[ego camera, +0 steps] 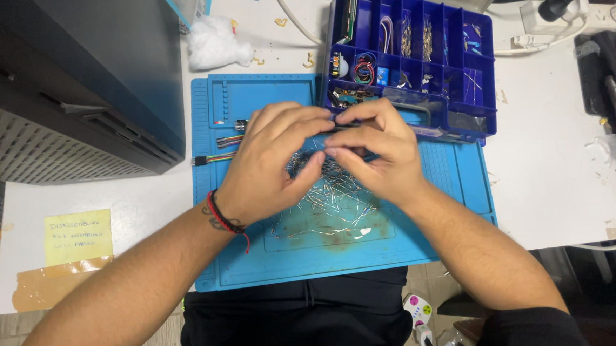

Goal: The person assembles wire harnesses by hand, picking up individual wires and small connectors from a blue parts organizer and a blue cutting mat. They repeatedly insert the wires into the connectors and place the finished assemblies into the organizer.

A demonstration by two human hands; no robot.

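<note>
Metal pins: light, thin, bendable, lying loose below both hands.
Left hand and right hand are pinching a small dark part between fingertips.

Both forearms were bare, no sleeves. Left hand had a red-and-black cord bracelet at the wrist, loose red end hanging, and a small dark tattoo beside it. Right hand wore nothing. Dark clothing on the lap.

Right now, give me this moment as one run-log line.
left hand: pinching small dark part | right hand: pinching same part | below: wire pile on blue mat | behind: blue parts box
</note>
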